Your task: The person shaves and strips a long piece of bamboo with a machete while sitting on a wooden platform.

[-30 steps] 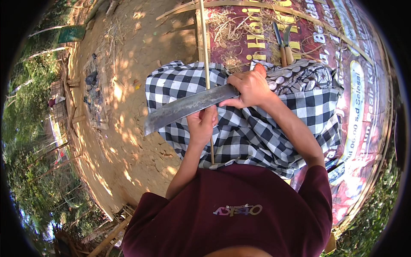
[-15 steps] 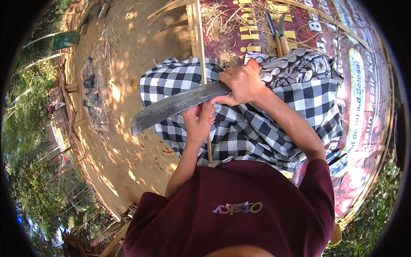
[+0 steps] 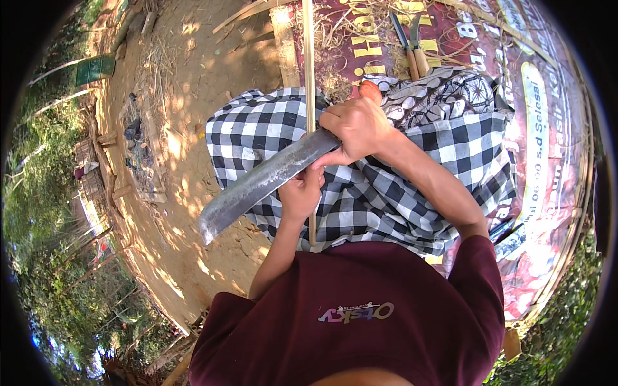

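Observation:
My right hand (image 3: 358, 128) is closed round the handle of a machete (image 3: 262, 181); the handle's orange end (image 3: 370, 91) sticks out past the fist. The broad grey blade slants down to the left across my lap, its tip lowest. Under the blade, my left hand (image 3: 300, 194) is closed on a long pale bamboo strip (image 3: 309, 58), its fingers partly hidden by the metal. The strip runs from the far edge of view down toward my shirt, crossing behind the blade near my right fist. My right thumb lies close to the left fingers.
Black-and-white checked cloth (image 3: 386, 209) covers my lap. Two wooden-handled knives (image 3: 415, 58), one curved, lie beyond it on a printed red banner (image 3: 444, 42). Curly shavings (image 3: 331, 48) and wooden strips (image 3: 248, 16) lie ahead; bare earth (image 3: 193, 83) stretches to the left.
The machete has turned so its tip points lower and nearer to me, and its flat shows more light. The bamboo strip stands more upright. Both hands keep their hold.

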### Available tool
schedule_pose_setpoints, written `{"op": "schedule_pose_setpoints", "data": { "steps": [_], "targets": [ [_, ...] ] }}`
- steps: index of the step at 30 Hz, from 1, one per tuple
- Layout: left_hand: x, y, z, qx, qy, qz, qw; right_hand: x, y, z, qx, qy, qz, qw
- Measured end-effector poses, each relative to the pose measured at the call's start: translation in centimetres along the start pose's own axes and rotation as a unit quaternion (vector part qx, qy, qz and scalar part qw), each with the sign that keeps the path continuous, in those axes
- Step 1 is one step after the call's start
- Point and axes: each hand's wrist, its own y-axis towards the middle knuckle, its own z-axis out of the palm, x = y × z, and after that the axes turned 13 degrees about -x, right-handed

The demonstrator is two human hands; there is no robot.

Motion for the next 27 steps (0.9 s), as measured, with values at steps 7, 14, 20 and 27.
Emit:
{"op": "schedule_pose_setpoints", "data": {
  "steps": [7, 14, 20, 27],
  "targets": [
    [-1.1, 0.4, 0.5, 0.009, 0.005, 0.002, 1.000, -0.1, -0.1, -0.4, -0.001, -0.014, 0.029, 0.999],
    [-2.9, 1.0, 1.4, 0.005, 0.032, -0.012, 0.999, -1.2, -0.3, -1.3, 0.004, -0.052, 0.074, 0.996],
    [-1.1, -0.3, 0.9, -0.005, 0.025, -0.005, 1.000, -0.8, -0.4, -0.6, -0.035, 0.003, 0.008, 0.999],
    [-0.9, -0.6, 0.8, -0.003, 0.034, 0.016, 0.999, 0.1, -0.4, -0.5, -0.012, 0.031, 0.012, 0.999]
  ]
}}
